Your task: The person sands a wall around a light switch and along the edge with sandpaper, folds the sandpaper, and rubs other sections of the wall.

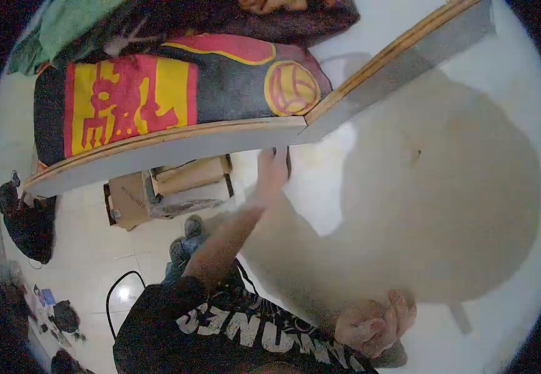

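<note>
My left hand [274,167] reaches up to the lower edge of a grey panel with a bare wooden top edge [177,142]. The hand is somewhat blurred, and its fingertips are partly lost against the panel. A narrow dark thing [288,163] shows along its right side, too small to name. My right hand [373,321] is close to my chest, in front of the black shirt [252,330] with white letters. Its fingers are curled in, and whatever they may hold is hidden.
A black, red and yellow patterned cloth [130,103] lies behind the panel. A second panel [401,59] meets it at a corner. Below are an opened cardboard box [130,198] and a black bag [30,227] on the tiled floor [96,255]. A pale wall [457,181] stands right.
</note>
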Demonstrator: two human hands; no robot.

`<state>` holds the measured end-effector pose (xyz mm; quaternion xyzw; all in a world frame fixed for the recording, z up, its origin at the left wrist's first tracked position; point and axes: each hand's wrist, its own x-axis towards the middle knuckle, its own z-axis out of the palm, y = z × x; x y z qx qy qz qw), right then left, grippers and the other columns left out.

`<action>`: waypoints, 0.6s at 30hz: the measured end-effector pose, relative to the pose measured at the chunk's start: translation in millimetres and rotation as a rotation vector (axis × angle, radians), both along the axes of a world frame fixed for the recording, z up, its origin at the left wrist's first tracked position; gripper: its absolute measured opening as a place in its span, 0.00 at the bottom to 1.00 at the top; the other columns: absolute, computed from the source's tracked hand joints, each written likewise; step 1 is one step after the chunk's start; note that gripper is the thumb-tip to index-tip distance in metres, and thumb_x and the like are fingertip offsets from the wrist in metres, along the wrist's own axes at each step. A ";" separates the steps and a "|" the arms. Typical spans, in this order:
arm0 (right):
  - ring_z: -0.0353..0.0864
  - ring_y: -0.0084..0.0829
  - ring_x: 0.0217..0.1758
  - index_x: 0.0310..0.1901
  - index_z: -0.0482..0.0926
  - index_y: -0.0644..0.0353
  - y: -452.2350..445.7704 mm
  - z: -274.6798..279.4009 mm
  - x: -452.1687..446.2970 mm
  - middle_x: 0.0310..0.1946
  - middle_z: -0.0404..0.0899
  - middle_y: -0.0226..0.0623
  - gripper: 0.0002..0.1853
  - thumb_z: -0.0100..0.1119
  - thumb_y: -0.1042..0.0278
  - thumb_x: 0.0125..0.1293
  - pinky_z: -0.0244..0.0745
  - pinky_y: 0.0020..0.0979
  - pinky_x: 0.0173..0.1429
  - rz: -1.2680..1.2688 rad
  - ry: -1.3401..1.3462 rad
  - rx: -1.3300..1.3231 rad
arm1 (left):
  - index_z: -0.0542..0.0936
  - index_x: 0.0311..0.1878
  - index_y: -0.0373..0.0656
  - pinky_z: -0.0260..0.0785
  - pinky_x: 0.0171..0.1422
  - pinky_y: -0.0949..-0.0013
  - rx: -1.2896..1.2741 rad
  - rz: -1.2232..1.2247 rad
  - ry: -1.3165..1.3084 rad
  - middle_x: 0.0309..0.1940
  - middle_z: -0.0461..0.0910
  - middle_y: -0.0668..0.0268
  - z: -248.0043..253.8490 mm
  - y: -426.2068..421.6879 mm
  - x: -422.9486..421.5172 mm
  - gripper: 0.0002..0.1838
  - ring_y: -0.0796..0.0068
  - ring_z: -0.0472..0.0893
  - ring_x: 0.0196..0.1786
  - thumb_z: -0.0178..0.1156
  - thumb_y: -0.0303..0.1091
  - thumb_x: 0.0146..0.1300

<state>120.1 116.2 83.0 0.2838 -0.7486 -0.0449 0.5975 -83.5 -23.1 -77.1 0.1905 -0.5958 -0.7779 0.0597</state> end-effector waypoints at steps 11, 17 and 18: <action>0.78 0.48 0.40 0.41 0.74 0.72 2.6 14.5 3.0 0.34 0.78 0.56 0.18 0.41 0.64 0.64 0.69 0.52 0.49 0.099 -0.056 0.181 | 0.65 0.63 0.34 0.70 0.37 0.61 -0.128 -0.133 0.063 0.49 0.78 0.49 11.5 -9.6 7.0 0.21 0.64 0.79 0.30 0.43 0.36 0.72; 0.80 0.47 0.36 0.37 0.77 0.72 -6.6 -3.0 -6.9 0.30 0.80 0.56 0.17 0.43 0.65 0.61 0.70 0.50 0.48 0.141 0.060 -0.074 | 0.65 0.64 0.34 0.71 0.39 0.64 -0.164 -0.014 0.332 0.55 0.74 0.45 6.9 15.2 47.9 0.23 0.64 0.79 0.33 0.42 0.37 0.72; 0.80 0.46 0.36 0.36 0.77 0.72 -10.8 -4.9 -14.5 0.29 0.80 0.56 0.17 0.43 0.65 0.61 0.70 0.49 0.48 0.171 0.095 -0.104 | 0.66 0.64 0.33 0.71 0.41 0.63 -0.129 0.019 0.385 0.53 0.76 0.45 11.9 17.6 61.3 0.23 0.62 0.79 0.34 0.42 0.38 0.72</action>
